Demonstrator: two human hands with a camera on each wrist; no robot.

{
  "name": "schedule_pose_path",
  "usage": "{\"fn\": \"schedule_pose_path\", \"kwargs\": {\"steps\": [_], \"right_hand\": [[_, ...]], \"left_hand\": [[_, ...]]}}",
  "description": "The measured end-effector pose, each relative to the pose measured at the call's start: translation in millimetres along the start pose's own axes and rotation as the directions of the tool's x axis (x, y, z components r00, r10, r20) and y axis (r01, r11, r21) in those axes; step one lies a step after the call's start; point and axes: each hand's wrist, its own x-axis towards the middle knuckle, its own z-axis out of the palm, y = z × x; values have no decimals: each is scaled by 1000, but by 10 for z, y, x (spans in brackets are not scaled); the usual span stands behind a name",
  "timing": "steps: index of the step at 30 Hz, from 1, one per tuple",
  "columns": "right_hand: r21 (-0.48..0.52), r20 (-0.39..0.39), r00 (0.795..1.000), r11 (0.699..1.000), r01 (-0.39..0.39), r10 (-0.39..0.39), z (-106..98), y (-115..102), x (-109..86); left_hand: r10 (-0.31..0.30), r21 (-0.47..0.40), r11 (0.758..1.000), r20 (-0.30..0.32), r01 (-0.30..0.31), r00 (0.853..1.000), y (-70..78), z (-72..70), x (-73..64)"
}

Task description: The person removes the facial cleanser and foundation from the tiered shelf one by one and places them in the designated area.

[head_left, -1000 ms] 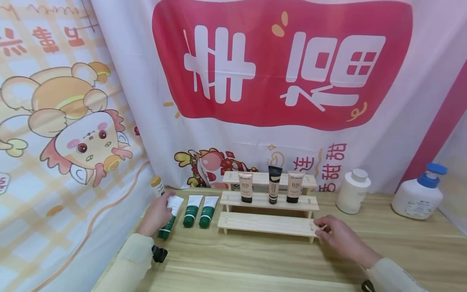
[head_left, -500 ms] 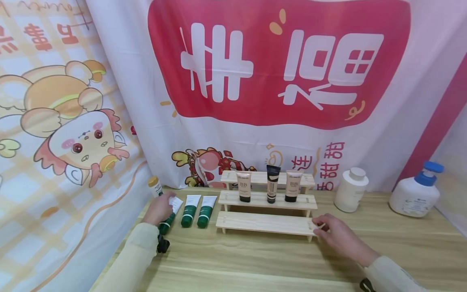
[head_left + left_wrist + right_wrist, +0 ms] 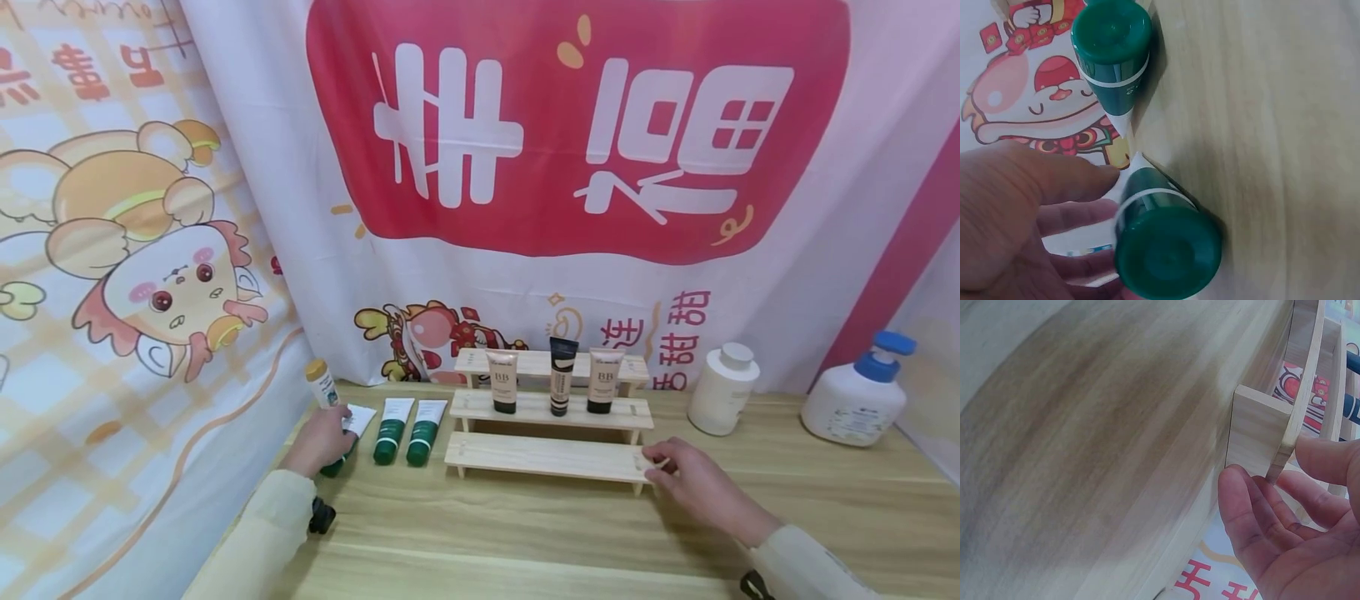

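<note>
In the head view my left hand [image 3: 318, 440] is over the leftmost green-and-white squeeze tube [image 3: 360, 419], which lies flat on the table. The left wrist view shows that tube's green cap [image 3: 1169, 253] facing the camera. My thumb is extended and apart from it, while the other fingers reach along its side, their tips partly hidden. Two matching tubes [image 3: 392, 429] lie just right of it. My right hand [image 3: 693, 479] pinches the right end of the lowest step of a wooden display rack [image 3: 547, 457], thumb above and fingers beside the support [image 3: 1257, 428].
A BB cream tube [image 3: 503, 381], a dark-capped tube [image 3: 562, 377] and another BB cream tube [image 3: 603, 381] stand on the middle step. Behind my left hand is a yellow-capped bottle [image 3: 321, 383]. A white bottle [image 3: 723, 390] and a pump bottle [image 3: 858, 392] stand right.
The leftmost tube has shifted slightly away from me under my left hand. That hand went a little forward, then back and left. My right hand stays on the rack.
</note>
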Motion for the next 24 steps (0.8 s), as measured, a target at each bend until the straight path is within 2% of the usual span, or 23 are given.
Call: {"fn": "schedule_pose_path", "kwargs": {"steps": [4, 7, 13, 18, 24], "right_hand": [[-4, 3, 1000, 1000, -3, 3, -2, 17, 8], [-4, 2, 1000, 1000, -3, 3, -4, 24, 8], [17, 5, 1000, 1000, 3, -3, -6, 16, -4], [20, 6, 1000, 1000, 0, -1, -6, 11, 6], [27, -2, 1000, 1000, 10, -10, 3, 18, -5]], "left_hand": [[-1, 1, 1000, 13, 1, 1000, 29, -8, -124], [7, 17, 1000, 13, -7, 1000, 46, 9, -149], [19, 46, 999, -7, -18, 1000, 63, 67, -62], [46, 49, 998, -40, -44, 998, 118, 54, -15], [35, 38, 999, -34, -34, 999, 145, 45, 18]]}}
